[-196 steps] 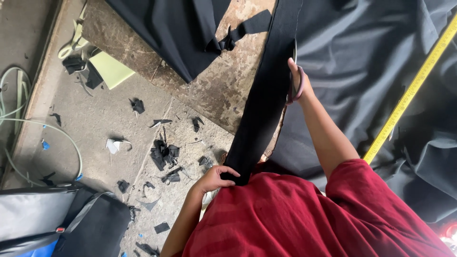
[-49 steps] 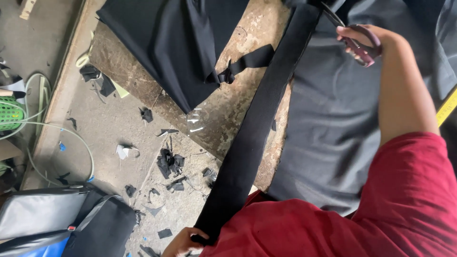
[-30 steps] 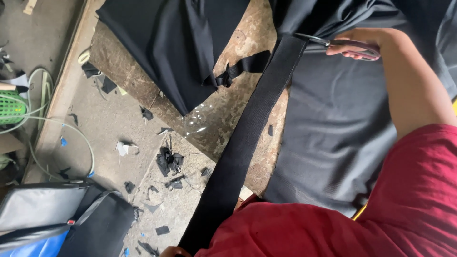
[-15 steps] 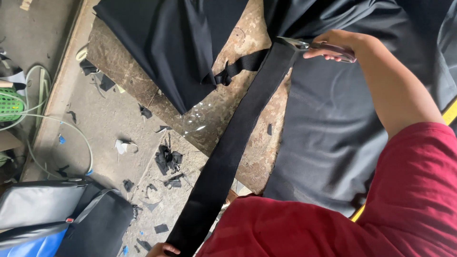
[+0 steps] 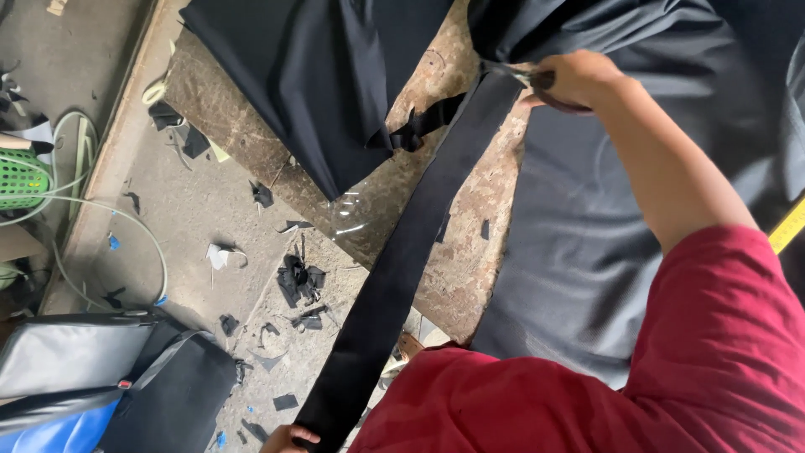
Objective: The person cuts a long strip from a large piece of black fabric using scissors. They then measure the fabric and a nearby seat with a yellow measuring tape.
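Left hand [image 5: 288, 439] mostly cut off at the near edge, only fingers showing, pinching the strap [image 5: 411, 252]. Scissors [image 5: 537, 81] largely hidden inside the right hand [image 5: 577, 77]. Worn, stained table [image 5: 394, 193] under black cloth [image 5: 335, 75]; scraps [image 5: 298, 281] strewn over the concrete floor [image 5: 168, 210] at left. Right arm stretched far, fist closed on scissors at the strap's far end. Strap taut, running diagonally between both hands.

Green basket [image 5: 21, 178] at nine o'clock, with a pale hose [image 5: 126, 220] looping across the concrete floor [image 5: 176, 201]. Black fabric scraps [image 5: 300, 278] lie near centre. Grey and black bags [image 5: 126, 377] at seven o'clock. Yellow measuring tape [image 5: 786, 226] at three o'clock.
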